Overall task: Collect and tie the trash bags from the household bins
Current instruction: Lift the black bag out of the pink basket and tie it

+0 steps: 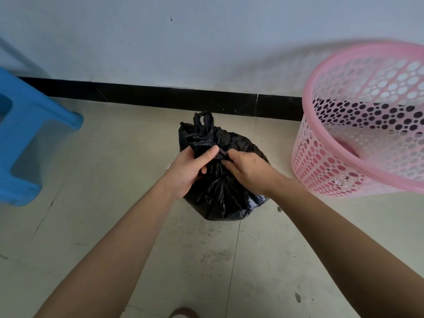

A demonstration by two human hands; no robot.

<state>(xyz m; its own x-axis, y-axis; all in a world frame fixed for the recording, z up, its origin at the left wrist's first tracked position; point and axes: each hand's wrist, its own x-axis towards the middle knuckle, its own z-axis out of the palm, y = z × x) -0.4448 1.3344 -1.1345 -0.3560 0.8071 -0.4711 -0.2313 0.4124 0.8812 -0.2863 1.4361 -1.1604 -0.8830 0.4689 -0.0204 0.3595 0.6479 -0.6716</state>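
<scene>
Upright, trash bag neck between both hands.

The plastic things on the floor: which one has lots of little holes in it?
The pink basket on the right, tipped over: its wall is full of round holes. The blue stool on the left is solid plastic, and the black trash bag is solid too.

The trash bag sits on the floor straight in front of me, just short of the wall behind it. To the bag's left, well apart, stands the stool; to its right, nearer, stands the basket. My left hand and right hand meet on top of the bag, fingers closed on its gathered neck.
</scene>
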